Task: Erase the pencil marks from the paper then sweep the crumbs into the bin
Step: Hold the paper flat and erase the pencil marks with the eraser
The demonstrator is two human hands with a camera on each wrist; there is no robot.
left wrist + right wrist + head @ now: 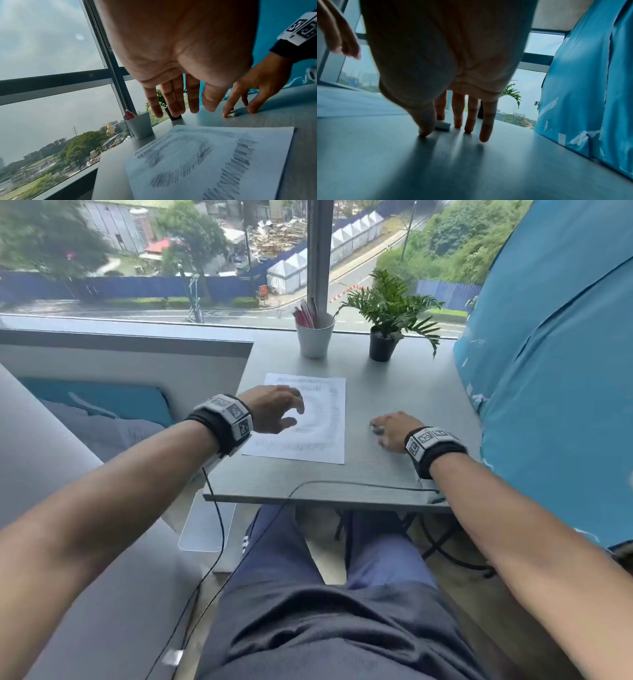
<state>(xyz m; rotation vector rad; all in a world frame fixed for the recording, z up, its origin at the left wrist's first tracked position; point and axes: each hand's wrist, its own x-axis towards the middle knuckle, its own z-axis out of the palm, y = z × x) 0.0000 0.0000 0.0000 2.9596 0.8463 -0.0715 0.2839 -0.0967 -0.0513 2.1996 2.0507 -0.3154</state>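
While our left hand [274,409] hung over the paper [320,419], our right hand [394,431] reached down to a small white eraser [232,115] on the table.

We had the sheet of paper flat on the grey table [394,392], and it was full of dark pencil marks [236,162]. Our left hand floated just above its left side with the fingers [173,100] straight, a little apart, and holding nothing. Our right hand was well to the right of the paper, with its fingertips [485,135] pointing down at the table. Its thumb and first finger touched the eraser, one on each side, but we could not tell if they squeezed it. A white cup [314,338] with pink pens and a little plant [387,313] stood by the window.
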